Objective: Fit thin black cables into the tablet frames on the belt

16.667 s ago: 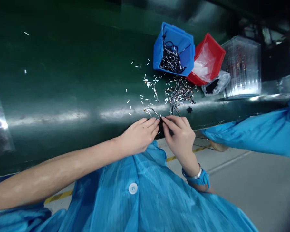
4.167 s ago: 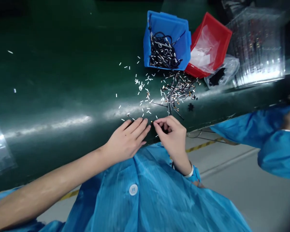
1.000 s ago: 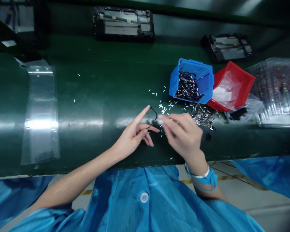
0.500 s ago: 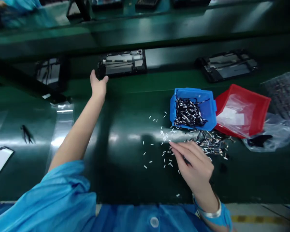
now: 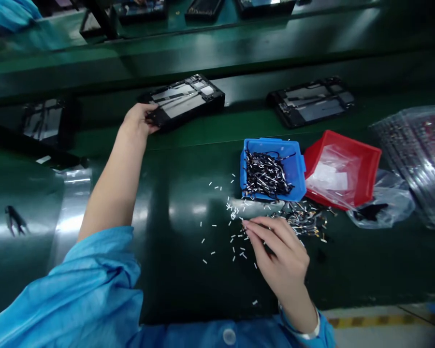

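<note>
My left hand (image 5: 139, 120) grips the left end of a black tray (image 5: 188, 114) at the back; one side of the tray looks tilted up. In it lies an opened electronic device frame (image 5: 184, 99) with grey panels and strips. My right hand (image 5: 281, 251) is closed in a pinch low over the bench, its fingertips among scattered small white strips (image 5: 233, 212). What the pinch holds is too small to make out. Just behind that hand are a blue bin (image 5: 295, 166) full of short black cables (image 5: 266, 176) and a loose pile of similar cables (image 5: 306, 220).
A red bin (image 5: 364, 181) with plastic bags leans beside the blue one. Stacked clear trays (image 5: 426, 159) stand far right. Another black tray (image 5: 288, 115) sits at the back right. Cutters (image 5: 15, 220) lie on the left, near a dark post (image 5: 29, 145). A co-worker's blue sleeve (image 5: 14, 14) shows top left.
My left hand has closed on the tray's left end, and the tray has turned and tilted. My right hand keeps its pinch among the strips. The whole view has shifted.
</note>
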The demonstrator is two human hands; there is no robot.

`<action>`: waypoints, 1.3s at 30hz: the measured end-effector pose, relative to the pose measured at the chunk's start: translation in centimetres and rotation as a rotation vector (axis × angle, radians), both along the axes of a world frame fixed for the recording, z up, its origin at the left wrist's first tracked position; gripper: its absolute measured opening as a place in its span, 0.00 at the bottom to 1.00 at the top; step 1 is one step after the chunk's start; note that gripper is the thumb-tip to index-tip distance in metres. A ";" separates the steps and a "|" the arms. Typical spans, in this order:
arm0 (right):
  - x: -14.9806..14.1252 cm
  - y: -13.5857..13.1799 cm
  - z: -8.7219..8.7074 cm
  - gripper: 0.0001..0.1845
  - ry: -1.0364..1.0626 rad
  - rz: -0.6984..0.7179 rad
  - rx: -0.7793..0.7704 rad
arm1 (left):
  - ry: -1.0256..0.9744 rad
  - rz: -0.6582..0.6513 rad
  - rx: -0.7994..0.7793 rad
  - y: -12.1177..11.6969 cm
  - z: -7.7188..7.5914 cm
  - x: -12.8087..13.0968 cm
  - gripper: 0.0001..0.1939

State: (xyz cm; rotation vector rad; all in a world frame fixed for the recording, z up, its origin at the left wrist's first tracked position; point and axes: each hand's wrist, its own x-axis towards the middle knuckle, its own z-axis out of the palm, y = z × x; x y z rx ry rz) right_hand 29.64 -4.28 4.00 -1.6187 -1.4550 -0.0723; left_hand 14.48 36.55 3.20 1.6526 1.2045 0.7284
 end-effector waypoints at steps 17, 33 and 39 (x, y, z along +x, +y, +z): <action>1.1 0.0 -1.2 0.02 0.450 -0.210 0.134 | -0.718 0.551 -0.515 -36.2 2.9 -8.3 0.12; -7.6 2.0 0.8 0.10 0.810 0.363 -0.515 | -0.350 -0.706 -0.156 -44.0 0.3 -14.4 0.08; -9.1 4.2 -0.4 0.08 0.753 0.386 -0.589 | 0.256 -0.214 0.711 -39.3 -1.5 -14.7 0.15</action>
